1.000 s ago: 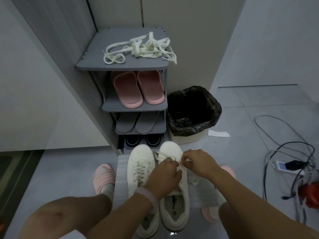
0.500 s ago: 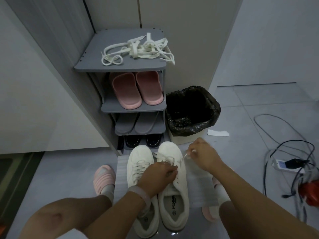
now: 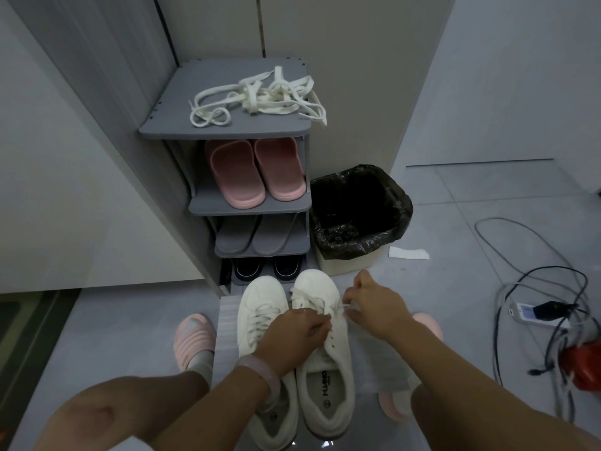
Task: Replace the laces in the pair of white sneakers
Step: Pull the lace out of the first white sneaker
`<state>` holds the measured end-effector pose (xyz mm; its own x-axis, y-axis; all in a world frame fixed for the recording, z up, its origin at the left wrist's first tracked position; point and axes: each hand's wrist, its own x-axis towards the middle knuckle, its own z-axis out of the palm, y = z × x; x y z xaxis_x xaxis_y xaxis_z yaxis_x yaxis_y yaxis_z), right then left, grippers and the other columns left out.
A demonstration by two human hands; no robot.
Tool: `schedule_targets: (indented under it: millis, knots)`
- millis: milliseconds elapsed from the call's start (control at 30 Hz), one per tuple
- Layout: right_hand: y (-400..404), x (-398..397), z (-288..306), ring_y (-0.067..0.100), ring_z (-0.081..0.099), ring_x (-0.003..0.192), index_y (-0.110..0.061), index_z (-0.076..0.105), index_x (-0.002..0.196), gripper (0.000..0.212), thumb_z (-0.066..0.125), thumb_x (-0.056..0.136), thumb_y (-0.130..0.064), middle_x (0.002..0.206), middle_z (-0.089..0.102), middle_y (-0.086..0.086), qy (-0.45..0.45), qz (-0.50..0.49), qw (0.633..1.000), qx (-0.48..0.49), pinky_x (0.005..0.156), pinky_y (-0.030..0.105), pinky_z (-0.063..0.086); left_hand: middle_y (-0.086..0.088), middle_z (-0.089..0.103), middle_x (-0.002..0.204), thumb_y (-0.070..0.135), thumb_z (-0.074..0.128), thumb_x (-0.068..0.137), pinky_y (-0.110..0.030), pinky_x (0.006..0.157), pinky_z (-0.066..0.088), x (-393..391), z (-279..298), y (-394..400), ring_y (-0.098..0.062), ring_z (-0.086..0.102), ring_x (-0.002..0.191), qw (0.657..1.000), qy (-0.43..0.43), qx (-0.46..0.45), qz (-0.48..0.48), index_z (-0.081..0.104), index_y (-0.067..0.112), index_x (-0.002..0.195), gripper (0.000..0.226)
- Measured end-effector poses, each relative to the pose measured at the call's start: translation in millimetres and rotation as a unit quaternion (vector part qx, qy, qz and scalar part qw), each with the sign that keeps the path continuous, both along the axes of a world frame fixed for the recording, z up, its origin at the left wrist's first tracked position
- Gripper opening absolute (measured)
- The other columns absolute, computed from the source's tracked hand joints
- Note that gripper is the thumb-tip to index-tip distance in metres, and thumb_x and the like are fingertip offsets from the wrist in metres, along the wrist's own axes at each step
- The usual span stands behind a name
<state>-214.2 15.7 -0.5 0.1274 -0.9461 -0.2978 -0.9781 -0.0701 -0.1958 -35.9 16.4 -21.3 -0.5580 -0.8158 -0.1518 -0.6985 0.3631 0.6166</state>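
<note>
Over the right white sneaker [image 3: 325,362], left hand [image 3: 292,333] rests fingers curled on the lacing; right hand [image 3: 377,307] pinches a lace end [image 3: 346,305] drawn sideways. Left sneaker [image 3: 260,314] stands beside, touching, on a foam sheet [image 3: 227,320]. Beyond: spare laces [image 3: 260,96] heaped atop the shoe rack [image 3: 162,128]; pink slippers [image 3: 253,170] one shelf down. Black-lined bin [image 3: 357,209] beside the rack, contents too dark to tell.

2 white sneakers [image 3: 292,346], 2 pink slippers [image 3: 255,170], 1 bin [image 3: 359,213].
</note>
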Motion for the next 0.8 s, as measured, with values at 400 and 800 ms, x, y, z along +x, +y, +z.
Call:
schedule_targets:
  millis: [400,800]
  knots:
    - [-10,-49,25,0.026,0.049,0.078,-0.001,0.066,0.097,0.023,0.047,0.095,-0.015,0.102,0.056,0.019,-0.156,-0.403,0.864,-0.259,0.066,0.026,0.029,-0.003,0.065,0.084,0.034,0.04,0.097,-0.029,0.073,0.042,2,-5,2,-0.016,0.059,0.078,0.999,-0.013,-0.027,0.022,0.067,0.012,0.088,0.036]
    - [-12,0,31,0.006,0.049,0.066,-0.016,0.062,0.107,0.019,0.059,0.088,-0.02,0.074,0.053,-0.009,-0.238,-0.08,0.967,-0.044,0.056,0.008,0.032,0.001,0.067,0.102,0.02,0.054,0.092,-0.016,0.077,0.037,0,28,-13,-0.013,0.06,0.085,0.987,0.105,-0.056,0.111,0.068,0.013,0.109,0.023]
